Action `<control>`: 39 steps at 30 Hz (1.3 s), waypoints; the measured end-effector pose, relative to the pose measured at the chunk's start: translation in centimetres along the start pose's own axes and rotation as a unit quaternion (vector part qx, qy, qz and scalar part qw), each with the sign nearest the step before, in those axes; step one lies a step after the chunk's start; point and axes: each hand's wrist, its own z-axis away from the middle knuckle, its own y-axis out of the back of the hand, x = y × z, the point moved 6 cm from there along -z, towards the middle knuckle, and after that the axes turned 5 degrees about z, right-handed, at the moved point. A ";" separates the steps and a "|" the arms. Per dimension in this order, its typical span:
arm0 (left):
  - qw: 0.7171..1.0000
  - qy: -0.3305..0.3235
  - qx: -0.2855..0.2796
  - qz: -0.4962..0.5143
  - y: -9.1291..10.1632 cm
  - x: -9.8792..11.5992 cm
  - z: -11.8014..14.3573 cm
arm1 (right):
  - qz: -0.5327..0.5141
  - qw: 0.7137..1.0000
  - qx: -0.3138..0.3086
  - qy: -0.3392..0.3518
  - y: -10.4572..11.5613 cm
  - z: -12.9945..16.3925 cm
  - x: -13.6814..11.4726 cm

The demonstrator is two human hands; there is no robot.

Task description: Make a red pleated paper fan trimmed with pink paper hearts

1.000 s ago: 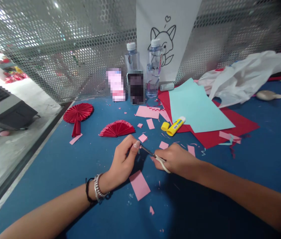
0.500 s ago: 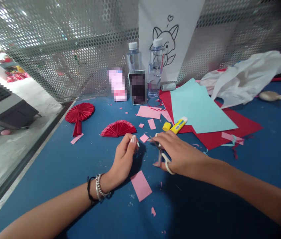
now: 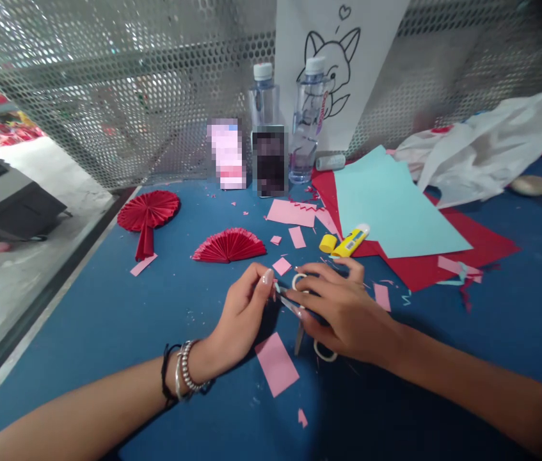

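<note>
My left hand (image 3: 246, 307) is closed in a pinch on a small paper piece (image 3: 276, 288), pink and pale blue, mostly hidden by the fingers. Close on its right, my right hand (image 3: 340, 307) grips a pair of scissors (image 3: 298, 339) by a blade. The blades are spread wide, and the white finger loops lie outside the fingers. One blade points at the paper piece. Below the hands lies a pink paper rectangle (image 3: 277, 363); a small pink square (image 3: 281, 266) is just beyond them. Behind my left hand rests a pleated red paper fan (image 3: 230, 246).
A round red fan (image 3: 150, 214) lies at left. Two bottles (image 3: 305, 128) and two phones (image 3: 271, 160) stand by the mesh panel. Rightward are a yellow glue stick (image 3: 351, 241), light-blue paper (image 3: 395, 205), red paper (image 3: 482, 240) and a white plastic bag (image 3: 482, 147).
My right hand has come out of the scissors' loops and now grips a blade. It has moved nearer my left hand and the paper piece. The view has shifted slightly.
</note>
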 end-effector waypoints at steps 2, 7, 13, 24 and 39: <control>1.000 0.001 -0.010 -0.010 -0.2 0.0 0.1 | -0.024 0.998 0.046 -0.035 0.3 0.1 0.1; 0.997 0.015 -0.066 -0.041 -1.1 -0.1 0.3 | -0.126 0.983 0.085 -0.104 0.2 0.5 0.9; 0.990 0.028 -0.120 -0.065 -1.9 -0.4 0.5 | -0.206 0.977 0.027 -0.055 -0.4 0.3 0.5; 0.984 0.027 -0.168 -0.061 -2.4 -0.1 0.6 | -0.259 0.965 -0.023 -0.028 -0.6 0.2 0.4; 0.976 0.035 -0.209 -0.054 -2.7 0.1 0.7 | -0.333 0.943 0.000 0.001 -0.5 0.1 0.6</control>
